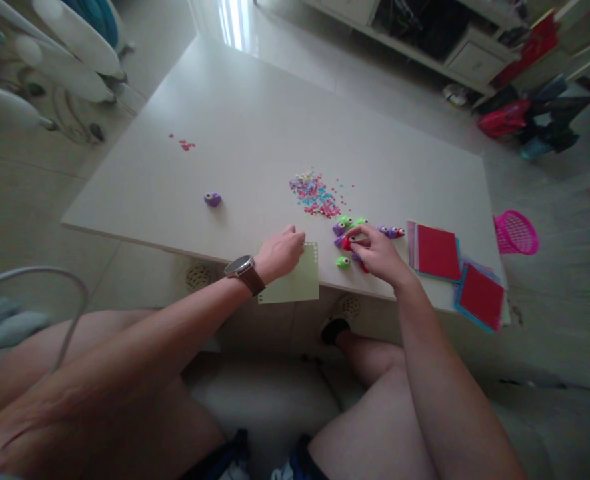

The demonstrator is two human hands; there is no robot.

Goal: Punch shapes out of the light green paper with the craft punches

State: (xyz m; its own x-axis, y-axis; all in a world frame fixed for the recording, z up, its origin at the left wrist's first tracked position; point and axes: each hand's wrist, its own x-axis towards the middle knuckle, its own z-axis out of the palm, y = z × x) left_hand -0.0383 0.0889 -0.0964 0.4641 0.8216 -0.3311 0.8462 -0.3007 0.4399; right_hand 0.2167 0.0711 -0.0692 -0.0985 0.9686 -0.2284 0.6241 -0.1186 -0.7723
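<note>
My left hand (281, 253), with a watch on its wrist, is closed over the upper edge of a pale green sheet (295, 283); whatever its fingers hold is too small to make out. The sheet has small cut or dotted marks along its edge and overhangs the table's front. My right hand (375, 252) pinches a small red piece (346, 243) among several purple, green and red pieces with eye-like spots. One green piece (343, 262) lies just below. Beyond the hands is a pile of tiny pink, blue and white bits (315, 195).
A purple piece (213, 199) and a few red bits (185, 145) lie on the white table (255, 120) to the left. Red-topped paper stacks (439, 252) (481, 297) sit at right. A pink basket (516, 232) stands beyond the right edge.
</note>
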